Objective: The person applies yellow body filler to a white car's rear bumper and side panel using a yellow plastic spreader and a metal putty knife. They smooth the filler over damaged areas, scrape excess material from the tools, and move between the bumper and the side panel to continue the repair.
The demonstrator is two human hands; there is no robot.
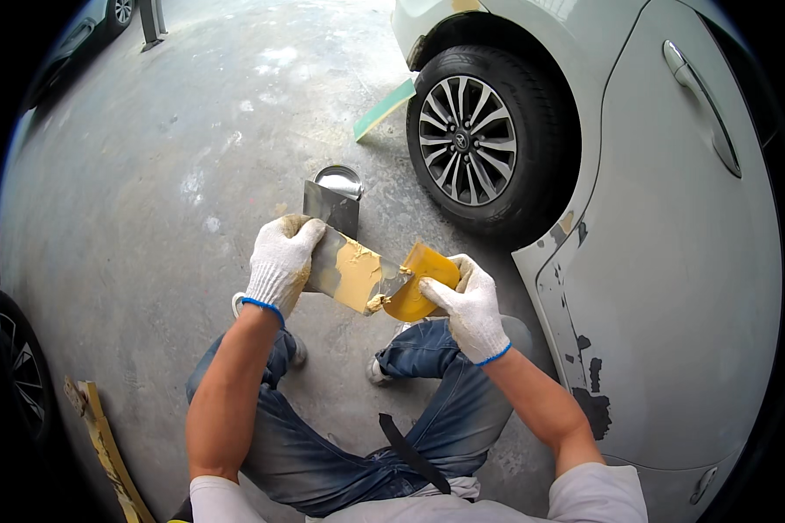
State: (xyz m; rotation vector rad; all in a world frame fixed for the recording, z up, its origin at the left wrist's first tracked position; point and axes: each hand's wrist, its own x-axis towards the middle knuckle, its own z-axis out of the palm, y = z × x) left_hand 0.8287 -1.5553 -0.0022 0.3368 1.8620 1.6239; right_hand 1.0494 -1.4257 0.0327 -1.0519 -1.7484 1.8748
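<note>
My left hand [283,254], in a white knit glove with a blue cuff, grips one end of a flat grey mixing plate [325,261]. Cream-yellow putty [356,272] is spread across the plate's middle and clumped at its right edge. A yellow plastic spreader [427,270] is pinched between thumb and fingers of my right hand [473,305], also gloved. The spreader's left edge meets the right end of the plate, with a dab of putty at the contact. Both tools are above the floor, in front of my bent knees.
On the right stands a pale car [672,244] with chipped paint along its lower edge and a black wheel [467,139]. An open metal tin [340,179] and a dark plate [333,206] lie beyond my hands. A green strip [384,110] leans against the tyre; a putty-stained yellow strip [109,444] lies lower left.
</note>
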